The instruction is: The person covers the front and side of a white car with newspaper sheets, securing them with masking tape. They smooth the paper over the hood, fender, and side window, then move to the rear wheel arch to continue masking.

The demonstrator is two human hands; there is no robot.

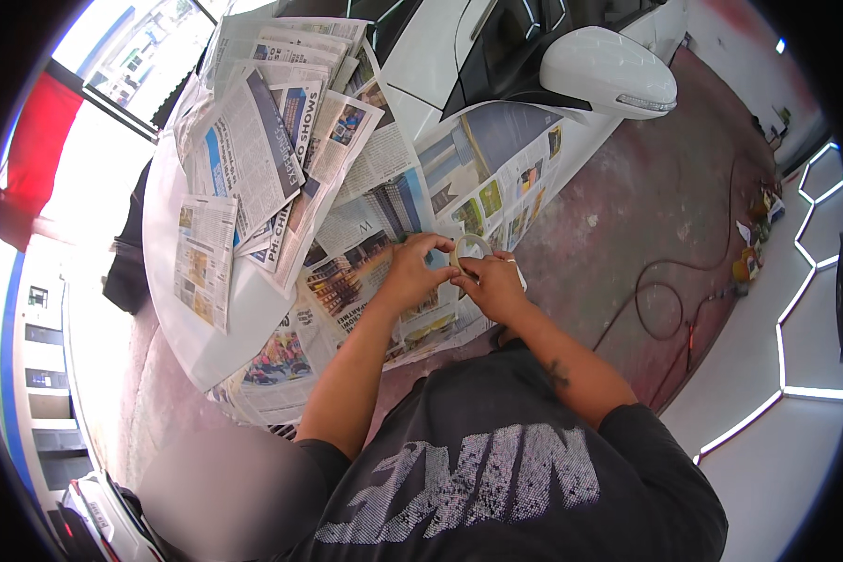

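Observation:
Both my hands meet over the newspaper-covered side of a white car, at a roll of masking tape [458,251]. My left hand [416,270] has its thumb and fingers curled to a pinch at the roll's left edge. From the right, my right hand [493,284] grips the roll's near side with bent fingers. Whether a strip of tape is pulled loose is too small to tell. Under and around the hands, newspaper sheets [361,229] cover the car's panel. Another printed sheet [496,192] lies along the door below the mirror.
Loose newspapers [244,155] are piled on the white hood [173,244] to the left. A white side mirror [609,70] juts out at the far right of the car. On the stained floor [599,215] lies a dark hose [642,281]. Another vehicle [108,515] stands at lower left.

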